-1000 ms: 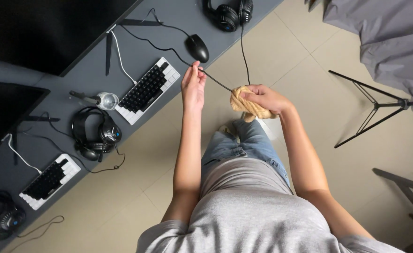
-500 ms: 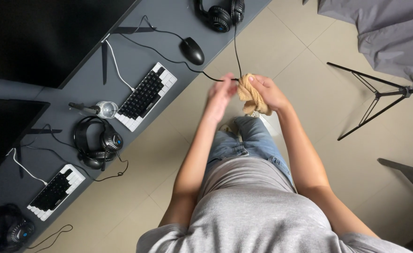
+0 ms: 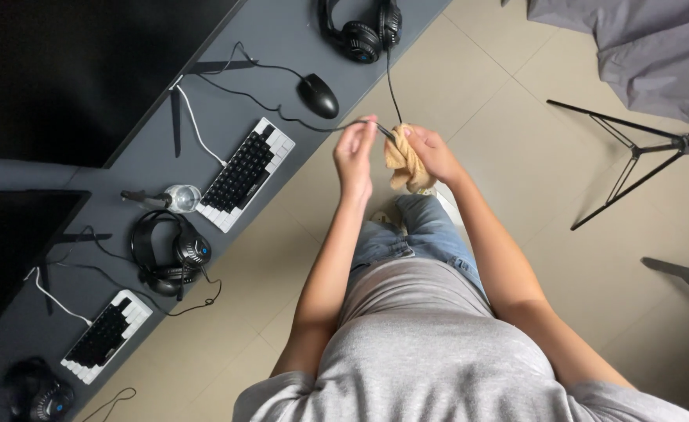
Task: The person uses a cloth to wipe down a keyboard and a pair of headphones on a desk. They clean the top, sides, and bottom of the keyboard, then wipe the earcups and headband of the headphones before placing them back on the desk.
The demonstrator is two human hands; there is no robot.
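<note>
Right hand: the right hand (image 3: pixel 432 152) is closing its fingers (image 3: pixel 408 133) around a bunched tan cloth (image 3: pixel 404 164); the cloth is hanging down just below the fingertips, over the floor.
Left hand: the left hand (image 3: pixel 355 152) is pinching a thin black cable (image 3: pixel 391 86) between thumb and fingertips (image 3: pixel 369 121), just beside the right-hand fingers, nearly touching them.
Cable, axis: from the fingers one run is heading straight up and away to the black headphones (image 3: pixel 360 27) at the desk's far end; its long axis is lying roughly along that line. A second dark run is going off sideways from the left fingertips toward the black mouse (image 3: pixel 318 95); whether it is the same cable, cannot tell.
Below the fingers: jeans and a shoe (image 3: pixel 385 220) are showing under the cloth; beige tile floor (image 3: pixel 516 164) all round.
Left of the fingers: the grey desk (image 3: pixel 282 31) edge is running diagonally; the mouse is lying near the left fingertips, then a black-and-white keyboard (image 3: pixel 246 173) farther out.
Containers: a clear glass (image 3: pixel 182 198) is standing beyond the keyboard; contents cannot be told.
Farther left: a second headset (image 3: pixel 168 250), a second keyboard (image 3: pixel 106 336), a third headset (image 3: pixel 43 391), and dark monitors (image 3: pixel 86 70) are sitting well apart from the hands.
Right of the fingers: a black tripod (image 3: pixel 633 156) is standing well away, grey fabric (image 3: pixel 633 39) beyond it.
In the way: nothing is lying between the two hands and the cable.
</note>
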